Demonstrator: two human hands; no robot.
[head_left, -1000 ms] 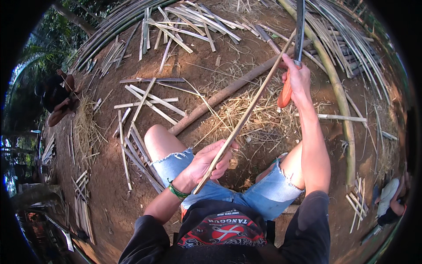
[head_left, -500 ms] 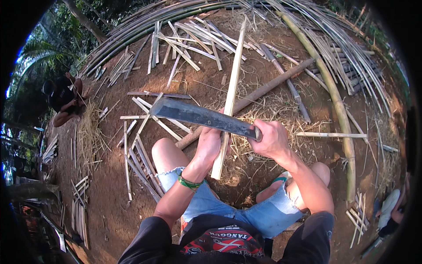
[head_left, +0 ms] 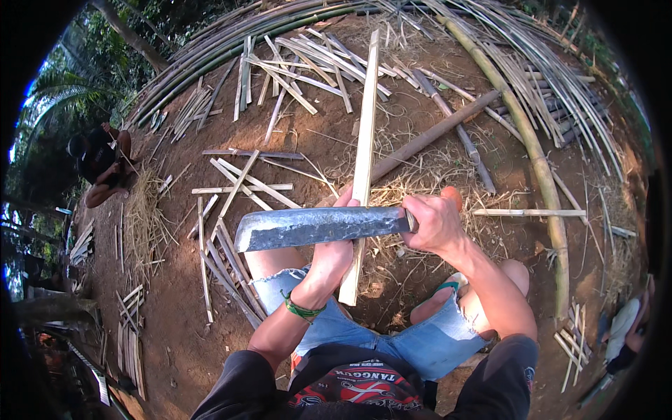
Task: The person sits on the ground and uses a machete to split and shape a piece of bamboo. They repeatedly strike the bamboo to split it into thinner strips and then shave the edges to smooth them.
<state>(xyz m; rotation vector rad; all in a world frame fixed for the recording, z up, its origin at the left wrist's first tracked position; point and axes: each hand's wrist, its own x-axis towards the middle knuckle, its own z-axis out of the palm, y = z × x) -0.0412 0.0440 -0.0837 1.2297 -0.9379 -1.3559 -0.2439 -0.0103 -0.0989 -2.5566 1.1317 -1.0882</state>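
My right hand [head_left: 435, 220] is closed round the handle of a machete, whose orange butt end shows past the fingers. Its broad dark blade [head_left: 308, 229] points left, its worn face catching light, and crosses over a long pale bamboo slat [head_left: 366, 133]. My left hand [head_left: 330, 260] grips that slat just under the blade; the blade hides part of this hand. From near my lap the slat runs far ahead, its near end [head_left: 350, 290] between my knees. Whether the edge bites into the slat, I cannot tell.
A round brown pole [head_left: 434, 136] lies slantwise beyond my hands, amid curled shavings [head_left: 413, 185]. Split slats [head_left: 301, 70] lie ahead, more [head_left: 231, 259] by my left knee. A thick bamboo pole [head_left: 532, 154] stretches along the right. Another person [head_left: 101, 157] sits at far left.
The machete blade has come nearer to me, its tip dropping lower and its face tilting into the light. The slat has shifted toward me and its far end has swung slightly left.
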